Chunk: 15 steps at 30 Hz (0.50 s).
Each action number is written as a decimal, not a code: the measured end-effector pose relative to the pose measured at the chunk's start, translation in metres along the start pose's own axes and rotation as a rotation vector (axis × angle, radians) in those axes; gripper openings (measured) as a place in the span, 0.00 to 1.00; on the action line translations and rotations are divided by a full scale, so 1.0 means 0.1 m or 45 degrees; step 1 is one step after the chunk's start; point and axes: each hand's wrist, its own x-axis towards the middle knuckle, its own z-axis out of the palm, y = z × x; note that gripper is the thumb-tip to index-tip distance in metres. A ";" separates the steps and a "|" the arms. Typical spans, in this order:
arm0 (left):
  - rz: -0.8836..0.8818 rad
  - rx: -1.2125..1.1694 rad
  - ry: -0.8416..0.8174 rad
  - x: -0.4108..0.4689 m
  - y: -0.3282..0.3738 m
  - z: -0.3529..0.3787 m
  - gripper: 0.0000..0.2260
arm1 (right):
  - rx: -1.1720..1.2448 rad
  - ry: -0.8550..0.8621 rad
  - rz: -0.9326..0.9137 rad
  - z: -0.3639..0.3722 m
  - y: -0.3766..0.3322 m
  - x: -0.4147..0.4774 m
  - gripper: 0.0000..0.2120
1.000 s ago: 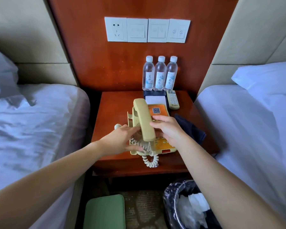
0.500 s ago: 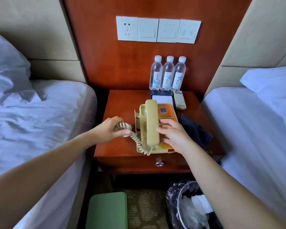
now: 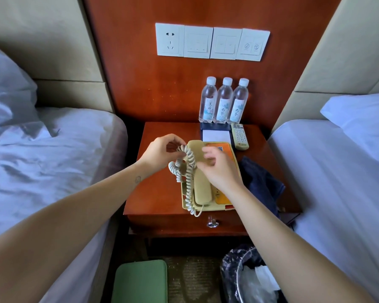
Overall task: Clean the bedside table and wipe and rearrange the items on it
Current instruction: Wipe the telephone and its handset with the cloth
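Floor: a green stool (image 3: 140,281) sits nearest me, and a bin (image 3: 230,270) with a black liner is to its right.
Table: the wooden table (image 3: 162,189) stands between two beds, with a metal drawer knob (image 3: 212,224) on its front.
Telephone: the beige telephone (image 3: 219,200) sits at the table's front edge, its long axis running from me toward the wall.
Handset: the handset (image 3: 202,184) lies on the left side of the telephone. It is lengthwise along the same line, one end near me and the other toward the wall.
Coiled cord: the coiled cord (image 3: 188,184) climbs from the telephone's near end along the handset's left side, then loops over by my fingers.
Left grip: my left grip (image 3: 160,152) is curled round the top of the cord loop and holds it lifted above the handset's far end.
Right grip: my right grip (image 3: 221,169) hovers over the handset with its fingers bent. They are blurred, so I cannot tell whether they pinch anything.
Cloth: a dark blue cloth (image 3: 260,184) lies crumpled just right of the telephone.
Behind the telephone: a notepad (image 3: 216,135) and a remote (image 3: 240,136) lie side by side, and the remote points toward the wall.
Back edge: three water bottles (image 3: 223,101) stand upright in a row against the wood panel.
Wall: a strip of switch plates (image 3: 212,41) is above.
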 end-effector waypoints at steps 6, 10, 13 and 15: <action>-0.319 0.028 -0.042 0.01 -0.26 0.07 0.29 | -0.083 0.126 -0.102 0.19 -0.21 0.20 0.11; -0.871 -0.296 -0.015 0.01 -0.49 0.10 0.26 | -0.173 0.140 -0.125 0.20 -0.14 0.14 0.11; -0.981 -0.595 -0.084 0.12 -0.44 0.07 0.18 | -0.309 0.128 -0.252 0.28 -0.06 0.06 0.10; -0.959 -0.583 -0.187 0.19 -0.34 0.05 0.12 | -0.418 0.133 -0.333 0.34 -0.04 0.03 0.10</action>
